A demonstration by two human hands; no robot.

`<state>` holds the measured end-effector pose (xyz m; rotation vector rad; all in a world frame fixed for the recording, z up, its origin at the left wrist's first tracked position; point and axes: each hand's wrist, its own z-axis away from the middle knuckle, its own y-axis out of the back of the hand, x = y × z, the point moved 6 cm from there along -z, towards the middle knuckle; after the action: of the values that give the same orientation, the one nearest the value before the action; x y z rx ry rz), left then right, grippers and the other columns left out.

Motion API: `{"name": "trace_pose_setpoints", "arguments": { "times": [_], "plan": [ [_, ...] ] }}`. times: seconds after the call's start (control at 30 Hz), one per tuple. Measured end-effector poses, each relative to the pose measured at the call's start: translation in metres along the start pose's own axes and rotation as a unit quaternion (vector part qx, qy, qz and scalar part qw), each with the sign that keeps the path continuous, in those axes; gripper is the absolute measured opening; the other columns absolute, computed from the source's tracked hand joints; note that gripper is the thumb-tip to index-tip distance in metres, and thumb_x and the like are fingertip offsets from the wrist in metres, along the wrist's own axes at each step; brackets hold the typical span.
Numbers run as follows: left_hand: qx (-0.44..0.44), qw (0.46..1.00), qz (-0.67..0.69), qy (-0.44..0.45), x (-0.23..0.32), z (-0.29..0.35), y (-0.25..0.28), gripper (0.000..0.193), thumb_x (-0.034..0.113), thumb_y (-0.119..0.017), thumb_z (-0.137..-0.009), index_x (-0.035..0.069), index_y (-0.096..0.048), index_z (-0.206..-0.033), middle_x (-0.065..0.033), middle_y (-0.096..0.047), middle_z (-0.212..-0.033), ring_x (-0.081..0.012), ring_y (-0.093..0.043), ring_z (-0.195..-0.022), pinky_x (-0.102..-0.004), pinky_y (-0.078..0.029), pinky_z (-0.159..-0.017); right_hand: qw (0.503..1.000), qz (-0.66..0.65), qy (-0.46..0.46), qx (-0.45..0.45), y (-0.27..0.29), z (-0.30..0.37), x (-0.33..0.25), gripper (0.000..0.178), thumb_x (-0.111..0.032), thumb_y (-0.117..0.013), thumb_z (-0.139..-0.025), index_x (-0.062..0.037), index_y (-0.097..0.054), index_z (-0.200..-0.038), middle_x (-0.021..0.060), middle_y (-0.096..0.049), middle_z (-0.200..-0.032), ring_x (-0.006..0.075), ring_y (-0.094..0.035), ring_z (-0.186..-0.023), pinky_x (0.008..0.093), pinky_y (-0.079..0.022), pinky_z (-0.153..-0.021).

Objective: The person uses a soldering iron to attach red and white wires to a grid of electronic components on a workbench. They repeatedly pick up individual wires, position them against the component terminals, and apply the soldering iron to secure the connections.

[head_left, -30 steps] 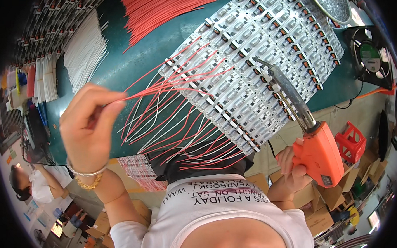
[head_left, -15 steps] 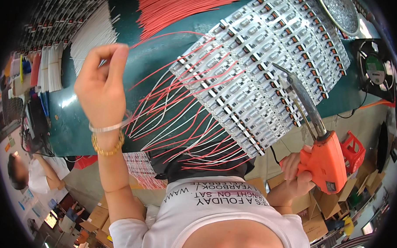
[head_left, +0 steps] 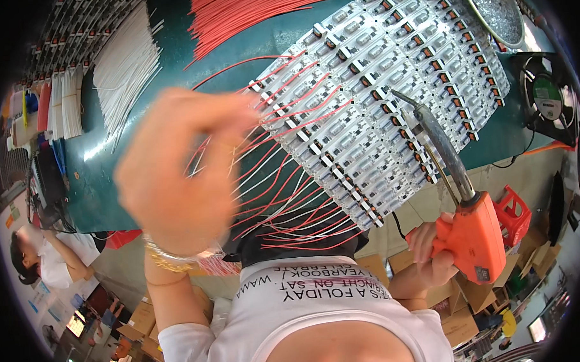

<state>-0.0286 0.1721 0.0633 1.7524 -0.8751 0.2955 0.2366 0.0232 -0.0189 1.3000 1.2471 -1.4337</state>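
My right hand [head_left: 431,252] is wrapped round the orange grip of a soldering gun [head_left: 474,238]. The gun's dark bent tip hangs over a sheet of silver circuit boards [head_left: 388,69] in rows. My left hand [head_left: 181,175] is smeared by motion above the left edge of the boards, its fingertips over the wires there. Whether anything is between those fingers, I cannot make out. Red and white wires [head_left: 284,200] trail from the boards' near left edge. One long red wire [head_left: 235,65] curves off the upper left corner.
Red wires [head_left: 252,16] and white wires [head_left: 126,68] lie in bundles on the green table [head_left: 89,201]. A metal bowl [head_left: 521,36] and a black fan [head_left: 546,102] stand at the right. Behind are a red stool [head_left: 513,211], cardboard boxes [head_left: 458,325] and another person [head_left: 66,256].
My left hand has swung right and toward me, off the end of the long red wire, which now lies lower. My right hand and the soldering gun have hardly moved.
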Motion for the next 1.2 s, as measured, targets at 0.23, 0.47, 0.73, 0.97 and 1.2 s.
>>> {"name": "trace_pose_setpoints", "arguments": {
  "times": [0.23, 0.47, 0.73, 0.97, 1.2],
  "plan": [
    [-0.081, 0.993, -0.007, -0.082, 0.031, -0.001, -0.068, 0.016, -0.002, -0.073, -0.067, 0.005, -0.062, -0.077, -0.0060, -0.059, -0.077, -0.0234, -0.053, -0.072, -0.0322, -0.040, -0.066, 0.999, 0.037, -0.004, -0.021, 0.000, 0.010, -0.003, 0.071, -0.048, -0.059, -0.090, 0.0067, -0.040, -0.131, -0.0016, -0.047, -0.054, 0.0109, -0.044, -0.044, 0.0264, -0.040, -0.050],
    [-0.054, 0.996, -0.012, -0.072, 0.019, -0.001, -0.082, 0.017, 0.001, -0.073, -0.067, 0.007, -0.058, -0.072, -0.0044, -0.057, -0.079, -0.0234, -0.051, -0.075, -0.0336, -0.035, -0.068, 0.971, 0.117, -0.160, 0.137, 0.017, 0.033, 0.005, 0.060, -0.056, -0.072, -0.076, -0.0023, -0.048, -0.089, 0.0018, -0.050, -0.069, 0.0112, -0.051, -0.061, 0.0259, -0.045, -0.057],
    [-0.054, 0.995, -0.011, -0.083, 0.020, -0.004, -0.083, 0.017, 0.001, -0.074, -0.066, 0.007, -0.058, -0.069, -0.0029, -0.057, -0.076, -0.0225, -0.051, -0.070, -0.0331, -0.035, -0.065, 0.962, 0.248, -0.098, 0.051, 0.025, 0.032, 0.010, 0.066, -0.070, -0.056, -0.079, -0.0038, -0.060, -0.083, 0.0057, -0.055, -0.077, 0.0166, -0.052, -0.065, 0.0303, -0.040, -0.055],
    [-0.055, 0.995, -0.004, -0.080, 0.022, -0.006, -0.083, 0.016, 0.001, -0.073, -0.065, 0.007, -0.059, -0.066, -0.0030, -0.057, -0.074, -0.0227, -0.050, -0.068, -0.0337, -0.035, -0.063, 0.945, 0.306, -0.101, 0.060, 0.026, 0.035, 0.004, 0.067, -0.071, -0.054, -0.079, -0.0049, -0.063, -0.080, 0.0065, -0.053, -0.077, 0.0196, -0.052, -0.066, 0.0318, -0.039, -0.056],
    [-0.064, 0.995, -0.017, -0.071, 0.022, -0.005, -0.080, 0.015, 0.000, -0.073, -0.066, 0.006, -0.060, -0.068, -0.0035, -0.056, -0.074, -0.0235, -0.051, -0.069, -0.0343, -0.037, -0.064, 0.993, 0.112, -0.005, 0.026, 0.015, 0.022, 0.011, 0.064, -0.052, -0.063, -0.085, 0.0042, -0.049, -0.112, 0.0006, -0.049, -0.061, 0.0130, -0.047, -0.052, 0.0269, -0.041, -0.053]
  ]
}}
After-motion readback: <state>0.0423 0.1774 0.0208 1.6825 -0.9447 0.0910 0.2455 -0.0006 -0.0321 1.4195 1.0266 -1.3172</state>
